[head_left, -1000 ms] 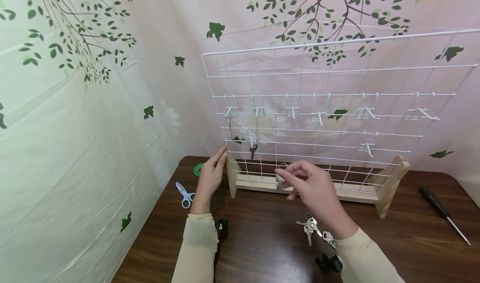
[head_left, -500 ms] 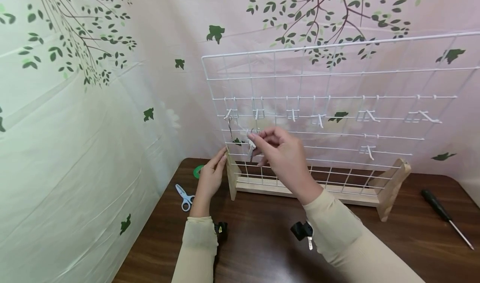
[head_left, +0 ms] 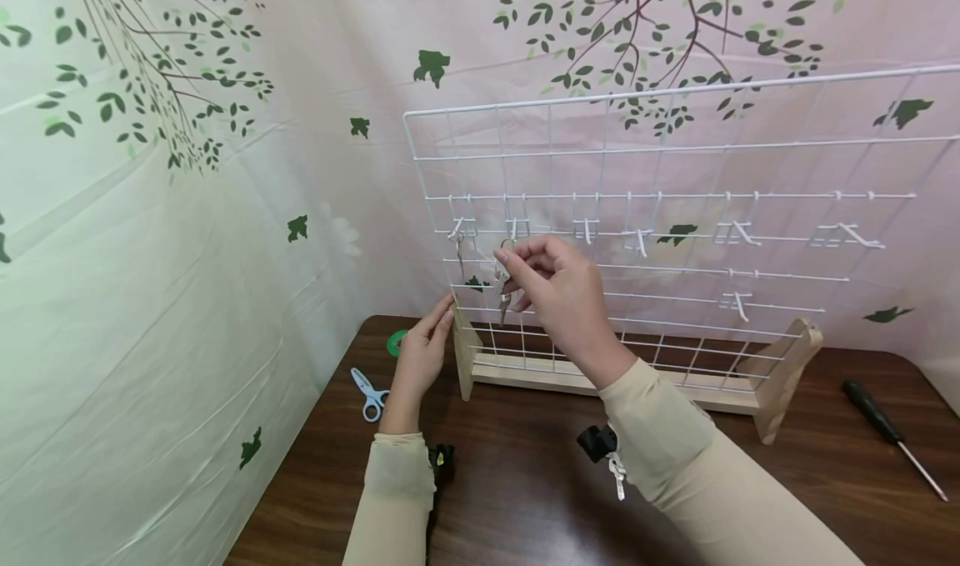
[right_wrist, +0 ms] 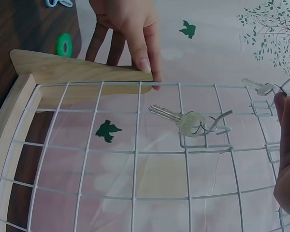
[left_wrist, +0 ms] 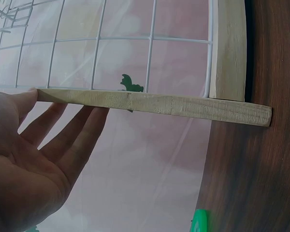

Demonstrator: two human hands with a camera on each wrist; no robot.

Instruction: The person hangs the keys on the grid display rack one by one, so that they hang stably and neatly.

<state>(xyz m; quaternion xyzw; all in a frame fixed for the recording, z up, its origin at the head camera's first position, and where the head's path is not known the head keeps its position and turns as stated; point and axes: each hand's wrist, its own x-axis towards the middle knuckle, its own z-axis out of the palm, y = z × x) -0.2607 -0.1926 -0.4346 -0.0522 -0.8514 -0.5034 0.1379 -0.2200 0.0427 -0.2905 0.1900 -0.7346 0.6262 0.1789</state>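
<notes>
My right hand pinches a key ring with a silver key hanging from it, just below the second hook of the upper row on the white wire grid. My left hand grips the wooden side piece of the stand, thumb on one side and fingers against the outer face. Another key hangs from a lower hook, partly behind the right hand in the head view. A further key hangs at the leftmost upper hook. In the right wrist view the right hand's fingertips overlap its ring.
More hooks line the grid to the right. Loose keys lie on the table beside the right wrist's camera. Blue scissors and a green tape roll lie at left, a screwdriver at right.
My right hand has moved left and up with the key ring, from low before the grid to the second upper hook. The left hand stays on the stand.
</notes>
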